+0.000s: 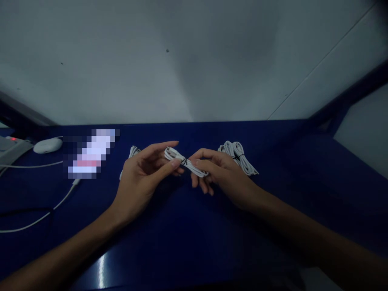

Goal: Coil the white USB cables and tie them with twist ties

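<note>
A coiled white cable [198,169], bound at its middle by a dark tie, is held above the blue table [182,234] between both hands. My left hand [145,173] pinches its left end, near a metal plug, with the thumb on top. At the tie and the right part of the coil, my right hand [220,169] grips with thumb and index finger, its other fingers curled below. Two or more similar tied white coils [238,155] lie behind my right hand. Another white cable [133,152] is partly hidden behind my left hand.
A lit, pixelated phone [92,153] lies at the left with a white charging cable [65,198] running from its lower end. Beside it are a white rounded case [47,145] and a power strip [12,147] with a red light. A pale wall [136,81] rises behind the table.
</note>
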### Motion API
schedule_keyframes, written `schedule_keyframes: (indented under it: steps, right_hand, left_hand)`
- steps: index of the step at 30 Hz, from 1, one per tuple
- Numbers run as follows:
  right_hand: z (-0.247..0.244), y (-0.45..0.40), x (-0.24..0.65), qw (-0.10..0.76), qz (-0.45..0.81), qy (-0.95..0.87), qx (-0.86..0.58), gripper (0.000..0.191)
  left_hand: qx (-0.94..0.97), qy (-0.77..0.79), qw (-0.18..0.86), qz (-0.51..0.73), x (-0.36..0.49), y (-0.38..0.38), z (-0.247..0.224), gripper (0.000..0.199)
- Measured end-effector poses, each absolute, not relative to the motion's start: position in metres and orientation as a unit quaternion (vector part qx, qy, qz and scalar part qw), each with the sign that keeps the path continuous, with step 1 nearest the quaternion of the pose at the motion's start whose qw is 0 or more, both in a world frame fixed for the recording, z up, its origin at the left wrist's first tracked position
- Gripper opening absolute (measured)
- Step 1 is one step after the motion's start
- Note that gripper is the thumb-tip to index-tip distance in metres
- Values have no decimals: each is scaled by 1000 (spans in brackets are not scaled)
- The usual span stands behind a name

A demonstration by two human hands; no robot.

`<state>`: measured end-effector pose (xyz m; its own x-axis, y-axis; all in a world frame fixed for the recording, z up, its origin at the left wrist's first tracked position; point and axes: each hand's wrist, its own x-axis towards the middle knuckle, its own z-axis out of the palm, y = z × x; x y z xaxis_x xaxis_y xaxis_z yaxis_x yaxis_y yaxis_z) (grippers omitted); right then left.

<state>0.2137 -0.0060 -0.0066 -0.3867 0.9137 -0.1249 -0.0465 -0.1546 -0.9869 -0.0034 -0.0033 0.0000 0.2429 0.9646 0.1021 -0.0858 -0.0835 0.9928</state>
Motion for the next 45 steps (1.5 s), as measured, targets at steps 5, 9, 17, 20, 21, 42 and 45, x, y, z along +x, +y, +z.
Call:
schedule_keyframes:
  steps: [5, 9, 17, 20, 21, 42, 45]
  right_hand:
    - [-3, -6, 214, 330, 690, -518, -384, 25]
    - [-3, -6, 216, 319, 714, -511, -356, 26]
    - [-3, -9, 214, 325, 720, -516, -331, 28]
    - [-3, -9, 214, 329, 718, -517, -331, 26]
    - [-3, -9, 214, 328, 717, -520, -329, 25]
    - [-4, -8, 214, 341, 696, -548, -315, 21]
    - [-5, -8, 215, 341, 693, -552, -315, 20]
  left_hand:
    - [550, 390, 564, 477, -4, -2, -1, 46]
    - [539, 389, 586, 464, -6, 0, 0, 52]
    - [529, 393, 598, 457, -6, 0, 2, 58]
    - [525, 387, 609, 453, -6, 1, 1, 60]
    - [522, 386, 613, 451, -6, 1, 1, 60]
    - [548, 421, 571, 443, -4, 0, 7, 50]
    - [558, 421, 550, 457, -3, -2, 6, 50]
